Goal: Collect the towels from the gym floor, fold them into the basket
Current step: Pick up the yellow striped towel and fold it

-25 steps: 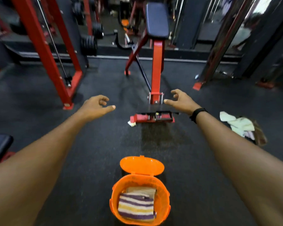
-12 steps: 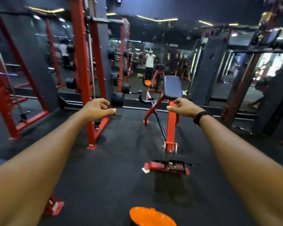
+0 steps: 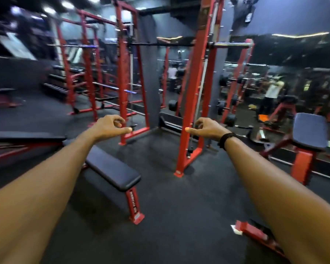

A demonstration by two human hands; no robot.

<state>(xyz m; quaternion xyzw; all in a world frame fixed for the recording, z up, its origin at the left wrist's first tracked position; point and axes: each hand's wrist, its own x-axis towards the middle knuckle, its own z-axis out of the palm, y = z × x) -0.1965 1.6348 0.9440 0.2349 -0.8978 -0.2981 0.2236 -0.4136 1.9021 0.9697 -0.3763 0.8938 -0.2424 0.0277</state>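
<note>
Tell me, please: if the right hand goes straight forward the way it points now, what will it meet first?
Probably the red upright post of the weight rack. The right hand is stretched out, empty, fingers loosely curled, and the post stands just behind and left of it in the picture. How far off it is cannot be judged from one view.

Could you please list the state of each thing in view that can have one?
left hand: held out, fingers loosely curled, holding nothing
right hand: held out, fingers loosely curled, holding nothing
flat bench: upright on the floor, nothing on it
barbell: resting across the rack
</note>
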